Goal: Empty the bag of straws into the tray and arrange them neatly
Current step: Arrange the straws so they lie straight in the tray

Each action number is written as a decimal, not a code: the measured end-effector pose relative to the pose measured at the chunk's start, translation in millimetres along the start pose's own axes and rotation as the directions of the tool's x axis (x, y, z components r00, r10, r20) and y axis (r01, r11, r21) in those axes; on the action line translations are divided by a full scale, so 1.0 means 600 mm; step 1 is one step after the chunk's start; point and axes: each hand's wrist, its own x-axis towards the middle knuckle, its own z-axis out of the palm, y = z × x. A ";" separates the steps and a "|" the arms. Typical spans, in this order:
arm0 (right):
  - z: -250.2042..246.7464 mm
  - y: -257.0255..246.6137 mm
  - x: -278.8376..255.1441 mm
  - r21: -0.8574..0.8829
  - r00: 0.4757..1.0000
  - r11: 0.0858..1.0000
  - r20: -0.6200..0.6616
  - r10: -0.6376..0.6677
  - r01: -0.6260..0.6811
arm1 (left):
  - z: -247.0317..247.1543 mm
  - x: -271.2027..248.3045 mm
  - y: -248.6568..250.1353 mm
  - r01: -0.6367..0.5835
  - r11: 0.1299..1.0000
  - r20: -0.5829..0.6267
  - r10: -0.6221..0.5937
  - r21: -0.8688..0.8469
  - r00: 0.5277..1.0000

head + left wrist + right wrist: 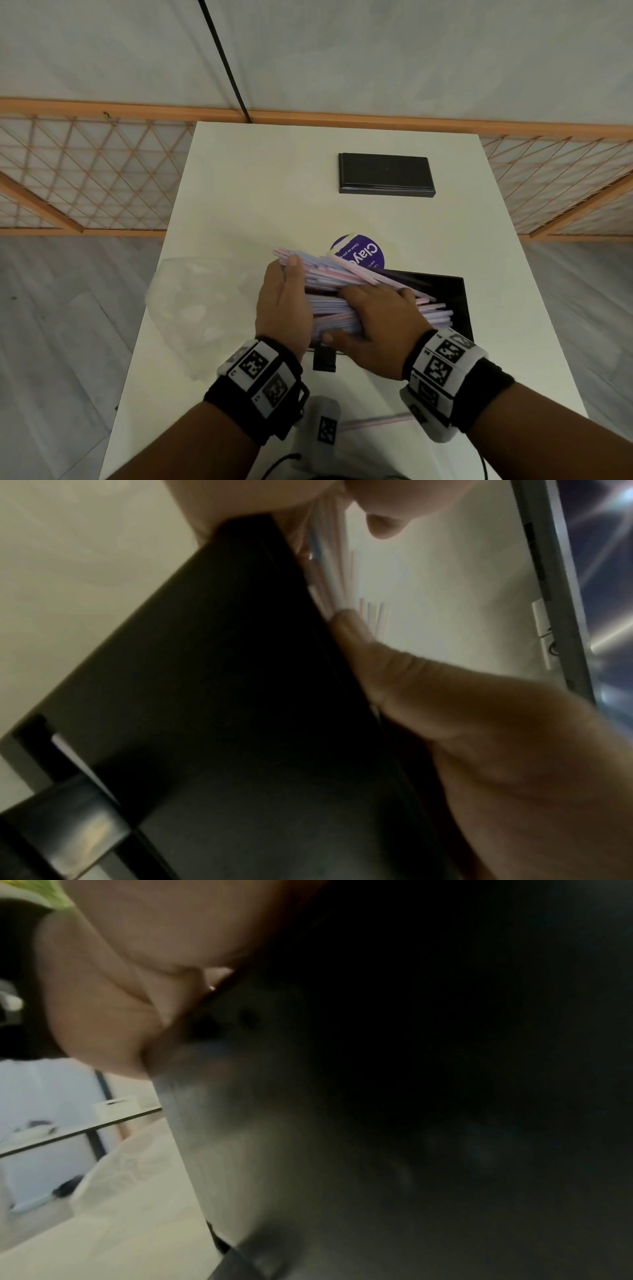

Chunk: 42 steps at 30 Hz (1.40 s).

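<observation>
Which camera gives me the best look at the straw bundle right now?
The head view: the straws show as a fanned bundle over the black tray, with the left hand against their ends and the right hand on top. The left wrist view shows a blurred sliver of them; the right wrist view shows none.

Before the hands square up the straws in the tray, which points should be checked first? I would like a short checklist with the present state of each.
1. Bag emptied and set aside: ok; it lies flat on the table, left of the tray.
2. Straws inside the tray: not ok; the upper ends fan out past its far left corner.
3. Left hand against the bundle's end: ok; flat, fingers straight.
4. Right hand on the bundle: ok; its grip wraps the straws.
5. No stray straws: not ok; one stray straw lies near the table's front edge.
6. Straws parallel under the hands: cannot tell.
</observation>
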 end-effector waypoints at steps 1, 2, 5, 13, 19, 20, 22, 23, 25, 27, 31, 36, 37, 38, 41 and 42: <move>-0.005 -0.003 -0.003 -0.057 1.000 0.998 -0.025 -0.001 -0.001 | -0.004 0.000 -0.002 -0.036 0.999 -0.015 0.035 -0.039 0.999; -0.009 -0.003 -0.007 -0.114 0.999 0.993 -0.049 0.012 -0.018 | -0.007 -0.001 -0.006 -0.059 0.996 -0.014 0.058 -0.061 0.998; -0.004 -0.005 -0.016 -0.142 0.992 0.984 -0.078 0.095 -0.105 | -0.008 -0.008 -0.019 -0.022 1.000 0.083 0.021 0.008 0.996; -0.003 0.029 -0.040 -0.089 0.983 0.981 -0.077 0.165 -0.171 | -0.005 -0.003 -0.004 0.074 0.997 0.110 -0.077 0.036 0.991; 0.022 -0.023 -0.018 0.059 0.995 0.998 -0.098 -0.002 0.008 | 0.010 -0.001 -0.003 0.112 0.993 0.045 -0.111 -0.030 0.993; 0.020 -0.023 -0.018 0.080 0.993 0.996 -0.119 -0.025 0.035 | 0.009 0.001 -0.004 0.118 0.992 0.042 -0.116 -0.041 0.992; 0.012 -0.009 -0.027 0.098 0.981 0.995 -0.195 -0.015 0.034 | 0.006 0.002 -0.003 0.091 0.996 0.043 -0.091 0.001 0.995; 0.009 0.004 -0.033 0.086 0.975 0.996 -0.221 0.021 -0.002 | 0.004 0.002 -0.005 0.073 0.996 0.049 -0.075 0.041 0.996; 0.004 0.031 -0.043 0.035 0.976 0.991 -0.175 0.132 -0.127 | 0.003 0.000 -0.007 0.070 0.994 0.067 -0.076 0.082 0.995; 0.005 0.044 -0.046 0.031 0.981 0.985 -0.085 0.174 -0.172 | 0.004 0.000 -0.011 0.079 0.993 0.086 -0.086 0.086 0.993; 0.012 0.039 -0.043 0.055 0.991 0.993 -0.076 0.113 -0.109 | 0.006 0.000 -0.019 0.080 0.996 0.075 -0.084 0.049 0.994; -0.001 0.058 -0.045 -0.009 0.971 0.978 -0.119 0.206 -0.208 | 0.001 0.006 -0.013 0.051 0.992 -0.007 -0.052 -0.118 0.999; 0.001 0.054 -0.041 0.020 0.975 0.980 -0.101 0.197 -0.196 | 0.001 0.007 -0.011 0.055 0.989 -0.018 -0.058 -0.137 0.998; 0.005 0.048 -0.038 0.052 0.983 0.985 -0.081 0.168 -0.164 | 0.002 0.008 -0.007 0.061 0.988 -0.023 -0.065 -0.143 0.998; 0.009 0.035 -0.034 0.088 0.995 0.993 -0.065 0.078 -0.072 | 0.002 0.008 0.000 0.065 0.990 -0.014 -0.067 -0.128 0.998; 0.006 0.037 -0.036 0.097 0.993 0.992 -0.082 0.084 -0.076 | 0.001 0.009 0.001 0.062 0.990 -0.016 -0.064 -0.124 0.998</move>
